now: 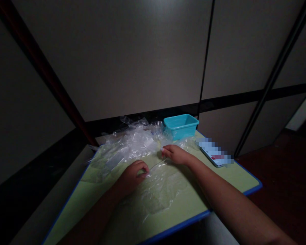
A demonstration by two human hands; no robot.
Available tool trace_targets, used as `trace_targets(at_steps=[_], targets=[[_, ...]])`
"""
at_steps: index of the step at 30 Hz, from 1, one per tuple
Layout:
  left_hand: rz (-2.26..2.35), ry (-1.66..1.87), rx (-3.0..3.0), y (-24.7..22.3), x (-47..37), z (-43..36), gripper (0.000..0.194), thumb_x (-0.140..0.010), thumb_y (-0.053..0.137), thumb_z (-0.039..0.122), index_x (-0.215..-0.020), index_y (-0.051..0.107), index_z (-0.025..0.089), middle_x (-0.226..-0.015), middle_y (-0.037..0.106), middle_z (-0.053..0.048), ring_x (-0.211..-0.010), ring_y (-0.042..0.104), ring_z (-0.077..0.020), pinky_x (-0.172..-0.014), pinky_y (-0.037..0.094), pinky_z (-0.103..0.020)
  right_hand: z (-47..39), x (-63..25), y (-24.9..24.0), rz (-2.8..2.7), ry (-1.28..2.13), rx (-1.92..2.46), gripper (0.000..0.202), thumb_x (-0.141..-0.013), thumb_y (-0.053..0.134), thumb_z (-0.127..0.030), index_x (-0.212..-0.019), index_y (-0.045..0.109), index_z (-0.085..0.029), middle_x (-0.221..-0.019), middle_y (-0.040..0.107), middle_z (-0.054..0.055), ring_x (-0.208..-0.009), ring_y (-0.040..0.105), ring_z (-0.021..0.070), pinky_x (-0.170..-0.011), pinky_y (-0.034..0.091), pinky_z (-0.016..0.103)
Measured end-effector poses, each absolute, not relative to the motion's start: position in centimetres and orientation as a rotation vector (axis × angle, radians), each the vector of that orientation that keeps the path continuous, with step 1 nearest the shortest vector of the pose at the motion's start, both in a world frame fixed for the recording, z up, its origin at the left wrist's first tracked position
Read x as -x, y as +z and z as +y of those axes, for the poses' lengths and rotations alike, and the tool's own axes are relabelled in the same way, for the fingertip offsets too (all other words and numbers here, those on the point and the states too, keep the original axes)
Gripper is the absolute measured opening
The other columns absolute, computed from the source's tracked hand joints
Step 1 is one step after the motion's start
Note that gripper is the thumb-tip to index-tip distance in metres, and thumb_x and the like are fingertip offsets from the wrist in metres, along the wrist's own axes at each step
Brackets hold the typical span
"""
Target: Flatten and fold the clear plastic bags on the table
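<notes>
A clear plastic bag (159,194) lies spread over the table in front of me, thin and wrinkled. My left hand (135,173) pinches its upper edge between thumb and fingers. From there the edge runs up to my right hand (174,153), whose fingers are closed on the bag at the other end. A small whitish and reddish spot shows at the right fingertips; I cannot make out what it is. Just beyond both hands rests a loose heap of clear plastic bags (136,141), crumpled and shiny.
A turquoise plastic basket (182,132) stands at the back of the yellow-green table (232,178), which has a blue edge. A phone (211,153) with a blurred screen lies at the right. Large cabinet panels (132,61) rise close behind the table.
</notes>
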State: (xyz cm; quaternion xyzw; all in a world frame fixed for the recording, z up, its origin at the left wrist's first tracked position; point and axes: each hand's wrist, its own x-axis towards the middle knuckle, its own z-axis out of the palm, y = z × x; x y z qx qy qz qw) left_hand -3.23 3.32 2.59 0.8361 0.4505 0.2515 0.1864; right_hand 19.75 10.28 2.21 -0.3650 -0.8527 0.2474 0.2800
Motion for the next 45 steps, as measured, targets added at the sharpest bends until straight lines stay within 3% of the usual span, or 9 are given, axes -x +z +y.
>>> trace_targets(at_steps=[6,8,12,16,22,30,39,45], targets=[[1.236,0.662,-2.408,2.3,3.4,3.5,0.008,-0.074,0.05,0.018,-0.074,0.058,0.021,-0.079,0.06,0.0,-0.08,0.054,-0.0169,-0.074,0.042,-0.027,10.0,-19.8,2.6,-2.322,0.572,0.941,0.029,-0.088,0.05,-0.033,-0.072,0.067,-0.014,-0.07,0.056,0.003,-0.077,0.05,0.0153,-0.075,0.036,0.024],[1.238,0.66,-2.41,2.3,3.4,3.5,0.009,-0.074,0.05,0.018,-0.075,0.059,0.02,-0.079,0.06,0.0,-0.08,0.055,-0.0166,-0.074,0.042,-0.027,9.8,-20.0,2.7,-2.356,0.554,0.943,0.022,-0.077,0.065,-0.036,-0.078,0.067,-0.014,-0.075,0.056,0.003,-0.078,0.05,0.0158,-0.072,0.036,0.024],[1.26,0.675,-2.393,2.4,3.3,3.4,0.009,-0.074,0.05,0.019,-0.073,0.059,0.02,-0.078,0.06,0.0,-0.078,0.055,-0.0167,-0.073,0.042,-0.027,9.7,-20.5,3.0,-2.478,0.482,1.121,0.035,-0.059,0.079,-0.027,-0.089,0.066,-0.017,-0.082,0.058,0.003,-0.079,0.05,0.017,-0.066,0.034,0.023],[1.252,0.689,-2.382,2.2,3.5,3.5,0.011,-0.075,0.049,0.019,-0.075,0.06,0.019,-0.078,0.06,-0.001,-0.078,0.055,-0.0166,-0.072,0.043,-0.027,9.9,-20.6,2.8,-2.507,0.497,1.253,0.02,-0.061,0.076,-0.017,-0.078,0.065,-0.016,-0.068,0.059,0.0,-0.061,0.048,0.0125,-0.054,0.028,0.022],[1.206,0.655,-2.415,1.8,3.9,4.0,0.028,-0.08,0.048,0.025,-0.101,0.066,0.018,-0.083,0.06,-0.003,-0.083,0.054,-0.0176,-0.077,0.042,-0.029,10.0,-20.5,2.6,-2.505,0.465,1.309,0.015,-0.065,0.072,-0.019,-0.077,0.064,-0.016,-0.07,0.062,0.001,-0.061,0.049,0.0118,-0.052,0.027,0.021],[1.182,0.582,-2.554,1.8,3.3,3.7,0.031,-0.091,0.04,0.03,-0.084,0.068,0.018,-0.074,0.051,-0.001,-0.074,0.049,-0.0148,-0.069,0.038,-0.026,10.2,-20.3,2.3,-2.518,0.406,1.371,0.009,-0.069,0.064,-0.018,-0.078,0.065,-0.016,-0.075,0.065,0.003,-0.065,0.052,0.0139,-0.053,0.027,0.021],[1.137,0.503,-2.668,1.4,3.5,3.6,0.032,-0.092,0.038,0.025,-0.089,0.068,0.017,-0.075,0.048,-0.002,-0.075,0.046,-0.015,-0.068,0.037,-0.026,10.4,-20.8,2.5,-2.499,0.407,1.401,0.015,-0.068,0.058,-0.011,-0.081,0.066,-0.016,-0.077,0.065,0.005,-0.068,0.053,0.0151,-0.055,0.029,0.022],[1.16,0.472,-2.665,1.8,3.3,3.4,0.031,-0.091,0.04,0.025,-0.089,0.069,0.019,-0.077,0.049,-0.002,-0.077,0.046,-0.0152,-0.07,0.037,-0.026,9.9,-21.4,3.4,-2.481,0.482,1.235,0.026,-0.063,0.067,-0.01,-0.088,0.064,-0.014,-0.086,0.062,0.004,-0.075,0.054,0.0137,-0.063,0.036,0.02]])
